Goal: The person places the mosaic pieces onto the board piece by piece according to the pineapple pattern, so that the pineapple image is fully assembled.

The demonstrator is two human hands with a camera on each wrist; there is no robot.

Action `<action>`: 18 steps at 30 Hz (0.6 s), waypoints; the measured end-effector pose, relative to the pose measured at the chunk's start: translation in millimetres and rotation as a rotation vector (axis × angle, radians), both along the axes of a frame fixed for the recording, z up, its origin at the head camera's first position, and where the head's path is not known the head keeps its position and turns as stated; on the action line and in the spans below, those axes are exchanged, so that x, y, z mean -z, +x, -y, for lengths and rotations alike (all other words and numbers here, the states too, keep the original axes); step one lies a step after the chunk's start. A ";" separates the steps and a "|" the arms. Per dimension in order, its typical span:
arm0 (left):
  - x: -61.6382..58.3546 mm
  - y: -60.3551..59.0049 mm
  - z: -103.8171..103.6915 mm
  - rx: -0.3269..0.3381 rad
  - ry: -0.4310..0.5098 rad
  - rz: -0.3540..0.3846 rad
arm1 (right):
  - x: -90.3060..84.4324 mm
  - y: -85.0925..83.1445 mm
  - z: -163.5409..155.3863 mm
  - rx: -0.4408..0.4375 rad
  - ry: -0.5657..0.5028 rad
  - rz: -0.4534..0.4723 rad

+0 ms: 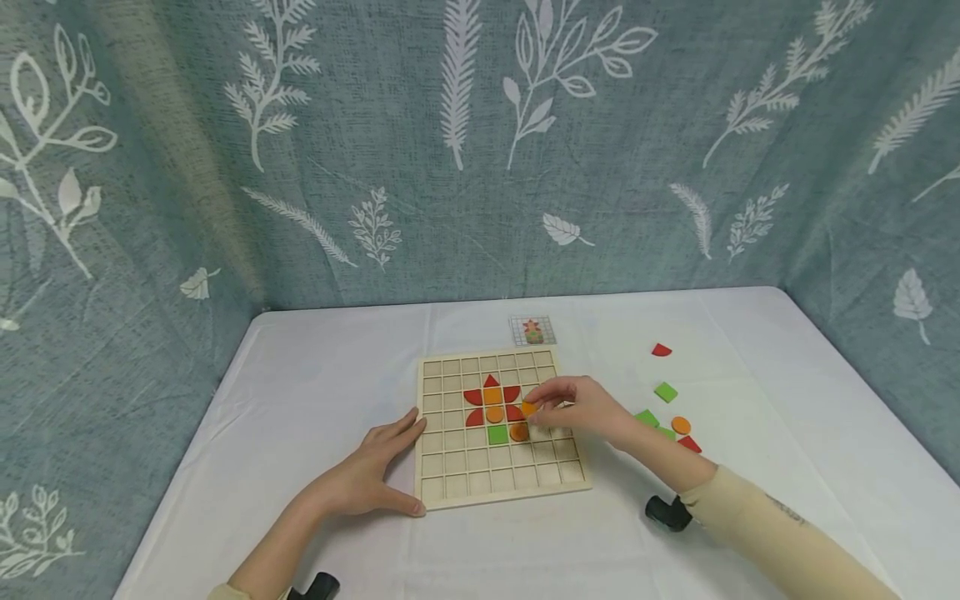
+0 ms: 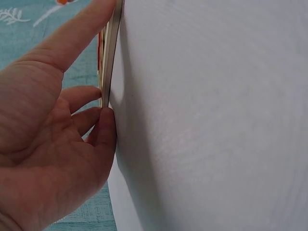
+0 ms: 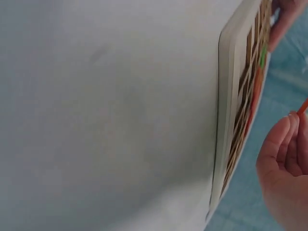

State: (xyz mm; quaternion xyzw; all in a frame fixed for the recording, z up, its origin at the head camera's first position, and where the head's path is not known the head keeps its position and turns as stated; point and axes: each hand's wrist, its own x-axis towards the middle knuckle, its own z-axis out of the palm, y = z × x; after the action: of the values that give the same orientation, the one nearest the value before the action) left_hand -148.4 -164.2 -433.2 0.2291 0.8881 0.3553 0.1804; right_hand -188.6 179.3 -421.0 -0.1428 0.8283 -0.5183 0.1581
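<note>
A wooden grid board (image 1: 457, 465) lies flat on the table. In its cells are several red pieces (image 1: 474, 397), an orange square (image 1: 492, 395), a green square (image 1: 498, 434) and orange discs (image 1: 495, 414). My left hand (image 1: 365, 472) rests along the board's left edge, thumb and fingers spread; the left wrist view shows its fingertips touching the side (image 2: 111, 62). Over the right half of the board, my right hand (image 1: 576, 404) pinches another orange disc (image 1: 529, 408) between thumb and fingertips. Only the thin edge of that disc (image 3: 303, 107) shows in the right wrist view.
Behind the board lies a small pattern card (image 1: 532, 331). Loose pieces are scattered right of the board: a red piece (image 1: 662, 350), green squares (image 1: 666, 392), an orange disc (image 1: 681, 426) and another red piece (image 1: 690, 445). A patterned curtain (image 1: 420, 217) stands behind the white table (image 1: 322, 375).
</note>
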 end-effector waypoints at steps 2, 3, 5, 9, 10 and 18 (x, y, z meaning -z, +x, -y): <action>-0.1 -0.4 -0.2 0.003 0.000 0.000 | 1.0 -1.3 8.6 -0.038 0.023 -0.027; -0.1 -0.6 -0.2 0.005 0.001 0.000 | 1.5 -1.7 12.7 -0.055 0.032 -0.038; 0.0 -1.1 0.1 0.010 0.002 -0.002 | 3.4 -2.4 21.1 -0.091 0.056 -0.064; 0.3 -1.7 0.5 0.017 0.009 -0.004 | 7.0 -3.4 38.0 -0.146 0.102 -0.110; 0.4 -1.8 0.6 0.018 0.008 -0.005 | 7.9 -3.6 41.9 -0.158 0.124 -0.131; -1.2 -3.2 1.1 0.019 0.005 -0.003 | 9.6 -7.0 65.8 -0.264 0.265 -0.384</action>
State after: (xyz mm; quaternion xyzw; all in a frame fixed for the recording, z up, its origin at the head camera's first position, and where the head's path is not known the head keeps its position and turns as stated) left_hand -151.6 -165.3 -432.1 0.2386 0.8853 0.3552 0.1820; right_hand -195.6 113.5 -430.6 -0.3232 0.8778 -0.3439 0.0816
